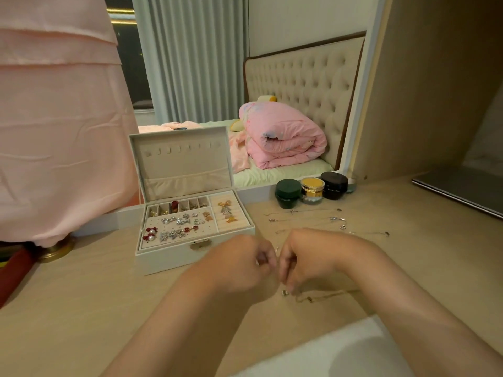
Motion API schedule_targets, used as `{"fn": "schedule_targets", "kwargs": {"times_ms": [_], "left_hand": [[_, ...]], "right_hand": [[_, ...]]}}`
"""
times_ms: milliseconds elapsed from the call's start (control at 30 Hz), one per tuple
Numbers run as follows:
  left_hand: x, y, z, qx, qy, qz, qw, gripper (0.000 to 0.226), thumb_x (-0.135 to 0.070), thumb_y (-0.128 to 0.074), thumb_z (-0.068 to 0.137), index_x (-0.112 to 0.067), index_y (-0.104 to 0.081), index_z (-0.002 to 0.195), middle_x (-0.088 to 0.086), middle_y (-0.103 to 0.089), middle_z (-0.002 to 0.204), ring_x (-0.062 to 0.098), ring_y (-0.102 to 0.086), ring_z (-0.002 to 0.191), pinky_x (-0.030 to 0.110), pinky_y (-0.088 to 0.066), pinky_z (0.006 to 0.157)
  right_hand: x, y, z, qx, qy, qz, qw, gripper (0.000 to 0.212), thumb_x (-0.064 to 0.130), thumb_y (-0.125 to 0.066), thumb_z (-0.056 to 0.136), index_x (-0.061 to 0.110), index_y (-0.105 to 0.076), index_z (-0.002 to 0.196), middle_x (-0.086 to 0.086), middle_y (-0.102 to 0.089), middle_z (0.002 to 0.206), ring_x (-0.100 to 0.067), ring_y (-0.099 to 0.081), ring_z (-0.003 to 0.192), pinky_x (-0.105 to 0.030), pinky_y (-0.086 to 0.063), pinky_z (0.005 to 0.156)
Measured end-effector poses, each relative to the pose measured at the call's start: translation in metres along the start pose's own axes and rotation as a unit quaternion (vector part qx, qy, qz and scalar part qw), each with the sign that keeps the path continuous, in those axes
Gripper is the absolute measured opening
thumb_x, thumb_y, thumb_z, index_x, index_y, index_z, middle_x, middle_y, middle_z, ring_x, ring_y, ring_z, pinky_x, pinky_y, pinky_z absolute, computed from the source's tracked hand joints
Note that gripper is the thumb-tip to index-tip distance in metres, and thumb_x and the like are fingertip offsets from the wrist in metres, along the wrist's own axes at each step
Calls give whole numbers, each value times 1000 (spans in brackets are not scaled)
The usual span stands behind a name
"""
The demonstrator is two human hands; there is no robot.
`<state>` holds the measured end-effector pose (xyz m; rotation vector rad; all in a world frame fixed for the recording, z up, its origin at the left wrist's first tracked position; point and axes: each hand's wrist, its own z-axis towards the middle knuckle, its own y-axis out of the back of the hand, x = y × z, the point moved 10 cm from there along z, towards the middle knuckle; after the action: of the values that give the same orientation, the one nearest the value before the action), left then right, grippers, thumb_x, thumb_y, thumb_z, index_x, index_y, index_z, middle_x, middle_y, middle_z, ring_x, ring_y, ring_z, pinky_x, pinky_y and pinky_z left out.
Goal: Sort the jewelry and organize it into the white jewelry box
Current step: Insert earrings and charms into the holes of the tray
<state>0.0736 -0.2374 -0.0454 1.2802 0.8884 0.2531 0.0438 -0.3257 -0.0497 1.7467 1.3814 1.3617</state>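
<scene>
The white jewelry box stands open on the wooden desk, lid upright, its tray holding several earrings, red bows and rings. Just right of the box my left hand and my right hand meet, fingers curled, pinching a thin necklace chain between them. The chain trails down to a small silver pendant and lies along the desk under my right wrist. More thin necklaces lie spread on the desk behind my hands.
Three small jars stand at the mirror's foot, green, gold and dark. A closed laptop lies at the far right. Pink fabric hangs at the left over a brass base. A white surface sits at the near edge.
</scene>
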Motion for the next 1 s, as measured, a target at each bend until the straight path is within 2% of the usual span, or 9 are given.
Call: {"fn": "schedule_targets", "kwargs": {"times_ms": [133, 333, 500, 600, 700, 767, 867, 933, 1000], "left_hand": [[6, -24, -17, 18, 25, -6, 999, 15, -26, -59, 86, -34, -70, 92, -16, -67, 88, 1, -61, 82, 23, -51, 77], [16, -26, -28, -23, 41, -92, 995, 13, -26, -63, 86, -35, -70, 92, -16, -69, 87, -2, -59, 74, 22, -50, 74], [30, -7, -30, -128, 43, -191, 972, 16, -22, -70, 87, -38, -68, 90, -16, -70, 83, 7, -61, 71, 25, -51, 71], [36, 6, -33, -176, 37, -243, 953, 21, -17, -72, 87, -36, -68, 92, -12, -71, 85, 18, -64, 74, 33, -53, 73], [36, 12, -36, -199, 29, -290, 936, 30, -12, -72, 88, -41, -68, 92, -11, -72, 89, 18, -69, 68, 33, -56, 71], [37, 14, -37, -203, 25, -312, 928, 28, -12, -71, 90, -39, -70, 97, -10, -73, 92, 18, -71, 67, 28, -53, 65], [35, 17, -38, -197, 13, -324, 925, 19, -14, -68, 93, -30, -75, 98, -11, -75, 92, 19, -71, 68, 18, -46, 59], [35, 18, -39, -195, 13, -333, 922, 14, -14, -69, 92, -26, -76, 94, -9, -75, 88, 19, -71, 68, 18, -46, 58], [36, 20, -40, -201, 22, -355, 913, 11, -14, -71, 91, -24, -76, 90, -3, -75, 83, 20, -72, 67, 22, -46, 54]], "right_hand": [[-1, -13, -6, -24, -12, -21, 999, 16, 28, -88, 71, 32, -79, 84, 19, -71, 73, 1, -64, 69, -21, -47, 63], [2, -18, 1, -67, 13, 10, 998, 6, 28, -80, 82, 31, -79, 88, 13, -73, 80, -7, -68, 76, -30, -58, 73], [-4, -7, 8, -162, 58, 191, 966, 19, 20, -76, 87, 38, -79, 87, 10, -75, 85, -12, -70, 86, -37, -60, 83], [-6, -4, 13, -190, 69, 295, 934, 18, 15, -76, 88, 32, -82, 92, 9, -78, 89, -12, -71, 92, -35, -57, 89], [-4, 0, 11, -220, 81, 378, 896, 18, 10, -78, 86, 24, -81, 98, 4, -77, 87, -8, -70, 82, -22, -54, 74], [-3, 2, 9, -238, 89, 394, 883, 21, 10, -79, 84, 23, -80, 100, 2, -77, 86, -10, -71, 78, -22, -55, 71], [-2, 3, 6, -252, 93, 384, 883, 21, 14, -82, 83, 26, -79, 99, 2, -76, 88, -20, -66, 69, -32, -58, 67], [0, 5, 3, -270, 92, 349, 893, 21, 19, -83, 82, 30, -78, 99, 7, -75, 87, -10, -49, 55, -27, -46, 55], [6, 9, -2, -298, 96, 310, 898, 22, 23, -83, 81, 33, -77, 100, 13, -73, 87, -5, -42, 54, -25, -41, 52]]}}
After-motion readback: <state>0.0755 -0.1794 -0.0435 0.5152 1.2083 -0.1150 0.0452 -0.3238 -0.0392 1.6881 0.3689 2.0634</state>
